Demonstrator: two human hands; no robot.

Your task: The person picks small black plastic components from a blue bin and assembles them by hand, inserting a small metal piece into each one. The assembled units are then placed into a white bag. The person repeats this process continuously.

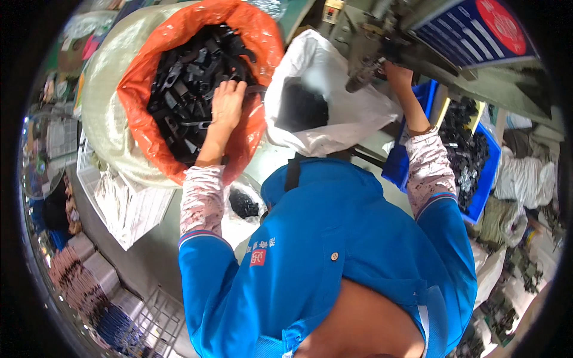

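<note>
My left hand [228, 106] is over an orange-lined sack [138, 98] heaped with small black parts [191, 77]. Its fingers are bent together around a black part [255, 89], whose end sticks out on the hand's right side. My right hand [400, 76] reaches up to a metal machine head [365, 56] at the upper right, and its fingertips are hidden behind the metal. Between my two arms stands an open white sack [364, 116] with dark pieces [303, 106] at its bottom.
A blue bin [490, 170] full of black parts stands right of my right forearm. A small clear bag [243, 203] of black bits lies by my left forearm. A white crate [122, 209] is at the left. A blue and red sign [471, 33] fronts the machine.
</note>
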